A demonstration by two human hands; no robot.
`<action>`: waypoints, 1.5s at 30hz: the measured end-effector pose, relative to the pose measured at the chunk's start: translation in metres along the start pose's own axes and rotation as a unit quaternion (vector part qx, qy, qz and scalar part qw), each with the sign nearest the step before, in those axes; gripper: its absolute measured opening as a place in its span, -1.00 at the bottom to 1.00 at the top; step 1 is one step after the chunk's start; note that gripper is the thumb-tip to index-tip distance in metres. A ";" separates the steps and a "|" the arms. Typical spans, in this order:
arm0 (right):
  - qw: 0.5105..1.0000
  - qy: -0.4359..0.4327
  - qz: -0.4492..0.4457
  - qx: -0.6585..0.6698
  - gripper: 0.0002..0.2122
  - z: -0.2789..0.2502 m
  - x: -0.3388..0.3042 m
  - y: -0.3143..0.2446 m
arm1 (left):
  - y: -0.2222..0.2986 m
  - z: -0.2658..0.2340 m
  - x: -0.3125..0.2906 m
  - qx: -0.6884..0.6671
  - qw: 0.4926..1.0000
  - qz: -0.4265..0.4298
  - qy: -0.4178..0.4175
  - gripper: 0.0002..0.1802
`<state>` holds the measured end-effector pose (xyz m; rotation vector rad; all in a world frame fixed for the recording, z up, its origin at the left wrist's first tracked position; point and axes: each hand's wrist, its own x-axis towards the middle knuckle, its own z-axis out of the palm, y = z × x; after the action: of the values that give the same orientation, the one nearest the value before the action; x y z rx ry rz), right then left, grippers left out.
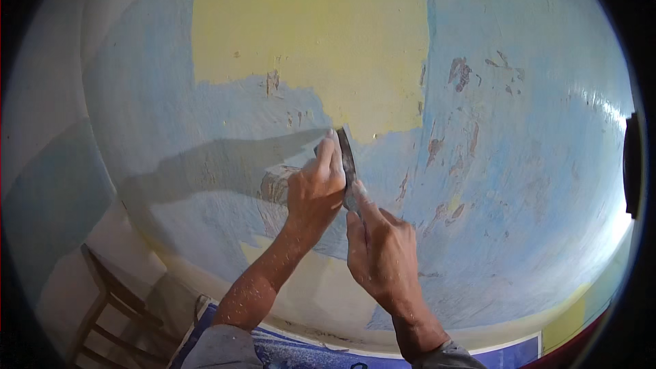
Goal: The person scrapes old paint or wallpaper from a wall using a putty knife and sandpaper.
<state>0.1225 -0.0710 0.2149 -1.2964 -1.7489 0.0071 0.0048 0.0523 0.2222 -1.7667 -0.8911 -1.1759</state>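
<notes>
A scraper point(348, 157) with a dark, narrow-looking blade is held up against the painted wall point(273, 113). My right hand point(385, 253) is wrapped round its lower end, thumb and forefinger pointing up along it. At the upper part of the blade, my left hand point(316, 188) is closed, its fingers pressed against the metal; part of the blade is hidden behind them. The blade's tip meets the lower edge of a yellow patch point(307, 27), where blue-grey paint begins. Pale dust speckles my left forearm.
Brown scuffed spots point(460, 74) mark the wall on the right, and a rough patch point(275, 190) lies beside my left hand. A wooden chair point(113, 294) stands at lower left. A blue printed sheet point(294, 355) lies along the wall's foot. A dark object point(633, 165) borders the right side.
</notes>
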 end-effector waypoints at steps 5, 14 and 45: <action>0.995 0.041 -0.062 0.073 -0.49 -0.002 0.009 0.000 | -0.007 0.001 0.010 0.010 0.999 -0.017 -0.049 -0.46; 0.990 0.023 -0.016 0.139 -0.52 -0.002 0.015 -0.015 | -0.019 -0.007 0.018 -0.004 0.999 0.011 -0.048 -0.53; 0.974 0.033 -0.034 0.222 -0.56 0.007 0.022 -0.025 | -0.041 -0.013 0.034 -0.064 0.996 0.045 -0.038 -0.69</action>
<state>0.0987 -0.0617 0.2375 -0.9002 -1.6171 0.2963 -0.0252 0.0614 0.2672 -1.9458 -0.7867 -1.1343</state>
